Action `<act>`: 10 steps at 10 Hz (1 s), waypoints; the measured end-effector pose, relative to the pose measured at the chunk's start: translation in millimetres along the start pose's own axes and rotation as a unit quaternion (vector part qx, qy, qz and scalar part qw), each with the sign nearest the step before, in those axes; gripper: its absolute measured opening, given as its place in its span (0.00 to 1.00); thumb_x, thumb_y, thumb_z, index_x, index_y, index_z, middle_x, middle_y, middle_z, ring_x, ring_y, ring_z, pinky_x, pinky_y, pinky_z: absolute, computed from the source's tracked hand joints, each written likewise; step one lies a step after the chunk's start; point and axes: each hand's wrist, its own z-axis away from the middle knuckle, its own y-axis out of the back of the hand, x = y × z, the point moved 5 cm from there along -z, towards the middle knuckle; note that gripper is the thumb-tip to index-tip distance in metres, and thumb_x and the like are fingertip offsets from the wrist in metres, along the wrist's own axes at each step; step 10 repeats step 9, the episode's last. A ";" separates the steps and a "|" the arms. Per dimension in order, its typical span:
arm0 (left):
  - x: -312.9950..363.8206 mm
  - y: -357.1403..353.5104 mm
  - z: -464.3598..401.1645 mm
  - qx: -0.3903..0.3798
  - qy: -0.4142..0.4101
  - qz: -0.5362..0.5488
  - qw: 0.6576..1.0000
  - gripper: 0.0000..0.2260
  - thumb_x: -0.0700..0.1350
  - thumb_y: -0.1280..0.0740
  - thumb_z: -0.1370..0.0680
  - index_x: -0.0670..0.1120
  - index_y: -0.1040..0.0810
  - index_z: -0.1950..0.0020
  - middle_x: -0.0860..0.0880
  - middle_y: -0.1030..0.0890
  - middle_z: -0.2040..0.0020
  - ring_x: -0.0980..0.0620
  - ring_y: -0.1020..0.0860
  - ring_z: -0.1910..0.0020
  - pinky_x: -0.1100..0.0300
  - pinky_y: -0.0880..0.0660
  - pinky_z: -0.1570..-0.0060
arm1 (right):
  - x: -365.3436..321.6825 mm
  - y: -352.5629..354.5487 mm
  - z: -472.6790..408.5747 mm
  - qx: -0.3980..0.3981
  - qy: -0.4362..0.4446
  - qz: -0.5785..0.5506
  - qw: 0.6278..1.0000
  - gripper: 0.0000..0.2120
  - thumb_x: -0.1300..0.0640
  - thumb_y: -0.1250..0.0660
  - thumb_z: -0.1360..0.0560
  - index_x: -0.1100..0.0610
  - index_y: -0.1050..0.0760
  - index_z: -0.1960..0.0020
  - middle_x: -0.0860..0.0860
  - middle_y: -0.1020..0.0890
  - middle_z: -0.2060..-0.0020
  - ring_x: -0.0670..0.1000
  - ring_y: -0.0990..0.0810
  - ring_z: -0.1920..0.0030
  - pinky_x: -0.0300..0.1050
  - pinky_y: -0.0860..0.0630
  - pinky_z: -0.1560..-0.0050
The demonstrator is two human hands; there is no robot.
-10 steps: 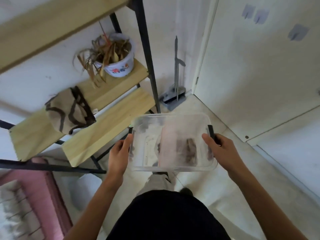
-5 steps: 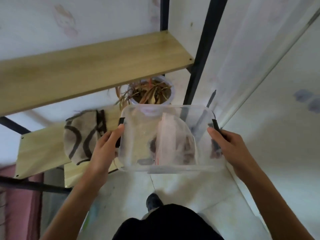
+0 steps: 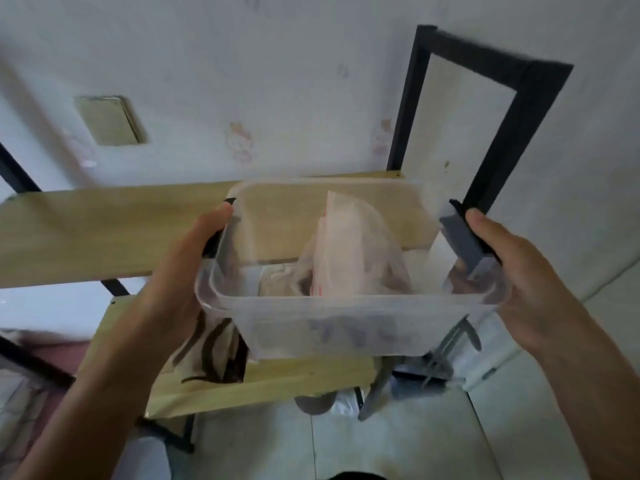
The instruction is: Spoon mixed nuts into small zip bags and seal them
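Both hands, left hand (image 3: 180, 271) and right hand (image 3: 526, 271), grip the end handles of a clear plastic container (image 3: 349, 320) of zip bags (image 3: 349, 251) (contents blurred), carried level above the wooden shelf (image 3: 104, 230), probably for steadiness.

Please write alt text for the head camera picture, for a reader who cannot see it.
Two hands, left and right, hold a clear plastic box by its ends, raised in front of a wooden shelf. Inside the box lie plastic bags; their contents are too blurred to tell.
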 end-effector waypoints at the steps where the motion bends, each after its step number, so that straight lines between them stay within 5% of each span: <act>1: 23.0 9.6 -12.0 0.012 -0.016 0.010 1.000 0.24 0.53 0.42 0.15 0.56 0.14 0.65 0.59 0.21 0.72 0.62 0.22 0.75 0.68 0.26 0.75 | -25.8 -5.3 -23.5 -0.001 -0.002 -0.031 1.000 0.17 0.36 0.32 0.25 0.46 0.12 0.50 0.49 0.13 0.55 0.54 0.17 0.49 0.57 0.26 0.35; 3: 65.5 29.6 -47.5 0.071 -0.025 0.026 0.997 0.13 0.64 0.29 0.28 0.56 0.16 0.64 0.53 0.23 0.68 0.56 0.25 0.72 0.63 0.27 0.74 | -69.1 -26.3 -75.6 -0.012 0.004 -0.028 1.000 0.16 0.37 0.33 0.23 0.45 0.12 0.57 0.47 0.13 0.63 0.49 0.16 0.61 0.46 0.25 0.60; 5: 56.0 34.9 -93.3 0.125 0.041 0.012 0.991 0.19 0.61 0.32 0.20 0.54 0.16 0.66 0.54 0.20 0.68 0.57 0.22 0.73 0.62 0.25 0.71 | -66.2 -45.1 -139.2 0.025 -0.005 0.049 0.998 0.18 0.41 0.31 0.22 0.58 0.20 0.50 0.52 0.22 0.63 0.54 0.21 0.61 0.49 0.22 0.58; 6: 41.5 30.6 -112.5 0.129 0.072 0.017 0.989 0.18 0.60 0.33 0.19 0.53 0.20 0.65 0.54 0.21 0.71 0.57 0.24 0.75 0.62 0.26 0.70 | -52.5 -45.7 -160.9 0.049 -0.024 0.080 0.995 0.16 0.44 0.32 0.22 0.58 0.24 0.56 0.52 0.26 0.67 0.51 0.25 0.67 0.42 0.28 0.69; 10: 18.9 37.3 -136.8 0.173 0.100 0.000 0.980 0.23 0.69 0.31 0.25 0.49 0.18 0.54 0.52 0.18 0.65 0.52 0.21 0.66 0.56 0.23 0.59 | -51.4 -42.7 -180.9 0.072 -0.015 0.122 0.990 0.24 0.36 0.38 0.21 0.58 0.25 0.56 0.55 0.23 0.61 0.53 0.24 0.64 0.45 0.27 0.65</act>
